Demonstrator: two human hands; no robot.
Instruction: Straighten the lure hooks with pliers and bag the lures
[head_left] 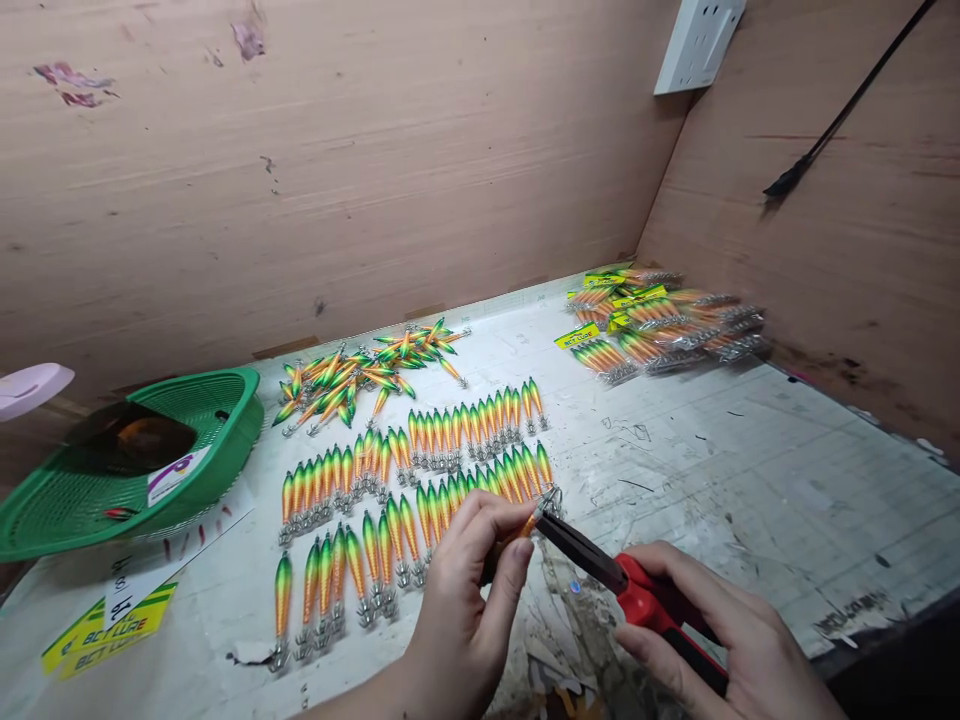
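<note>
In the head view my left hand [480,590] pinches a squid jig [529,526], an orange-bodied lure whose hook crown points up to the right. Most of its body is hidden by my fingers. My right hand [712,630] is closed around the red and black handles of a pair of pliers [585,550]. The plier jaws touch the jig's wire hooks; whether they are clamped on a hook I cannot tell. Beyond my left hand, green and orange squid jigs [345,480] lie in rows, hook ends toward me.
A loose heap of jigs [367,370] lies at the back. Packaged jigs [660,320] with yellow labels are piled back right. To the left stands a green basket [244,400], with yellow printed cards [112,630] before it. A wooden wall [375,180] bounds the white tabletop [720,480].
</note>
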